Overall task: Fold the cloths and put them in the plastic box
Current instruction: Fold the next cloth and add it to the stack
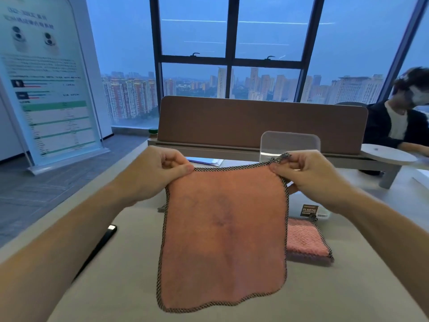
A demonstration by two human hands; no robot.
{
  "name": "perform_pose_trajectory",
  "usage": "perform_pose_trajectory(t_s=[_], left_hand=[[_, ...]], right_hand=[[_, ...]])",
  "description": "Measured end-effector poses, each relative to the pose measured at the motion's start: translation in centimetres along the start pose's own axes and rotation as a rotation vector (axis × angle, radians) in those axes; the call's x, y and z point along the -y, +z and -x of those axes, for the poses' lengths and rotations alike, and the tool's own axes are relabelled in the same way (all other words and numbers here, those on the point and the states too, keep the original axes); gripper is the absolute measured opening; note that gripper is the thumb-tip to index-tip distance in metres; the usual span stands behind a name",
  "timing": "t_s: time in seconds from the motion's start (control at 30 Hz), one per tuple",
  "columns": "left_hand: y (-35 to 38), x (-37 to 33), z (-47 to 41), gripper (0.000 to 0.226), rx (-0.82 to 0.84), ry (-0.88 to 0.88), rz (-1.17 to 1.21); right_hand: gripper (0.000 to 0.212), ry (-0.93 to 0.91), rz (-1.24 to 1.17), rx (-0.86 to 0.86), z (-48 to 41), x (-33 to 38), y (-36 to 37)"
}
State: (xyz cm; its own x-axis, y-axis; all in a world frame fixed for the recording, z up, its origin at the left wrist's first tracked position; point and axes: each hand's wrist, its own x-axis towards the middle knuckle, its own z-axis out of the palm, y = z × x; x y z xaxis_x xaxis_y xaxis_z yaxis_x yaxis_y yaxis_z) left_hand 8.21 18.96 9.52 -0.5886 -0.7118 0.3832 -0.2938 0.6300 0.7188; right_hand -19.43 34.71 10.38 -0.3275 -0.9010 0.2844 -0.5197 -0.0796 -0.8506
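Pink cloth (224,240), unfolded, is being held hanging above the worktop (130,275), its top corners being pinched in the grip of the left hand (153,173) and the right hand (308,175), with a folded cloth (306,242) lying just beside it.

Folded cloth (306,240) partly behind held cloth (222,228).
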Motion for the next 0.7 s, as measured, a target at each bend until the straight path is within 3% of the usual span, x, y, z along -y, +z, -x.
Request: perform_pose_trajectory(t_s=[0.13,0.23,0.3,0.4,0.5,0.57,0.7], left_hand=[[4.3,5.6,-2.2,0.01,0.013,-0.093,-0.104],[8.1,9.1,-2.3,0.007,0.008,-0.137,-0.218],[10.1,10.6,-1.8,0.011,0.048,-0.097,-0.35],[11.6,11.1,0.2,0.041,0.074,0.031,-0.452],[12.6,11.3,2.3,0.075,0.342,0.078,-0.587],[13.5,12.2,3.3,0.084,0.478,0.034,-0.687],[14.2,13.1,3.6,0.09,0.498,0.04,-0.734]], right_hand=[[0.01,0.111,0.138,-0.066,-1.9,-5.6,2.9],[0.015,0.136,0.397,-0.132,-2.5,-9.8,5.7],[0.03,0.127,0.494,-0.157,-2.0,-11.5,7.5],[0.053,0.044,0.58,-0.051,-0.6,-11.9,9.6],[0.067,-0.074,0.757,0.188,1.0,-12.7,11.5],[0.077,-0.006,0.823,0.32,2.0,-14.0,12.3],[0.083,0.044,0.908,0.346,3.2,-15.4,12.6]])
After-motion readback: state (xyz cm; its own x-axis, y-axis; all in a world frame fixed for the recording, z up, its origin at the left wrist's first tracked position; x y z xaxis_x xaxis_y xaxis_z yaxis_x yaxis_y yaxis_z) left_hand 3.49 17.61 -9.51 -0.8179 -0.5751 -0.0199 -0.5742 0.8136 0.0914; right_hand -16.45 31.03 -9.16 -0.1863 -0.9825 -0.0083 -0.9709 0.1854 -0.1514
